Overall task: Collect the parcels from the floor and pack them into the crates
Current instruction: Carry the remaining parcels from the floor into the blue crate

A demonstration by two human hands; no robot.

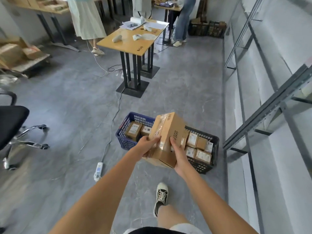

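Head view. Grey floor [76, 102] with two crates side by side, touching: a blue crate [125, 132], partly filled with small labelled parcels [133, 130], and a black crate [213, 155], nearly full. Above their junction a cardboard parcel [166, 137] is carried clear of the floor, tilted, with a second, flatter box apparently beneath it. The left hand [148, 144] grips the near left edge, fingers curled over the taped seam; the right hand [179, 152] clasps the right face and supports from below. The box looks rigid and, judged by the easy two-handed carry, fairly light. The glossy tape is likely slippery, so bare cardboard edges and the underside offer the surer hold.
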